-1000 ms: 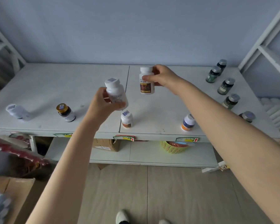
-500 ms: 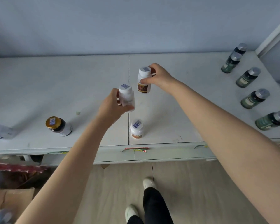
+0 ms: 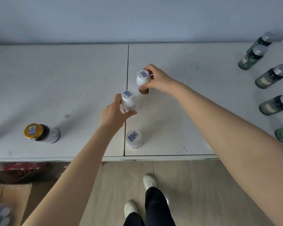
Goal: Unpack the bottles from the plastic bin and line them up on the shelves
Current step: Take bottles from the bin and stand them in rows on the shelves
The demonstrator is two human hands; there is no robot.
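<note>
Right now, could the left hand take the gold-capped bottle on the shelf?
Probably not yet: the left hand grips a white bottle. No bottle stands on the shelf between it and the gold-capped bottle, so once freed it likely could.

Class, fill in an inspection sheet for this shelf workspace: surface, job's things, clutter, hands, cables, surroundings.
Surface: white shelf top, scuffed, seam down the middle.
Job's things: brown-label bottle and plain white bottle held upright; third white bottle standing near front edge; gold-capped bottle at left; five green bottles in a row at right.
Clutter: small scrap on shelf.
Hands: left hand grips plain white bottle; right hand grips brown-label bottle.
Cables: nothing seen.
Surroundings: grey-blue wall, wood-look floor, cardboard box lower left.
</note>
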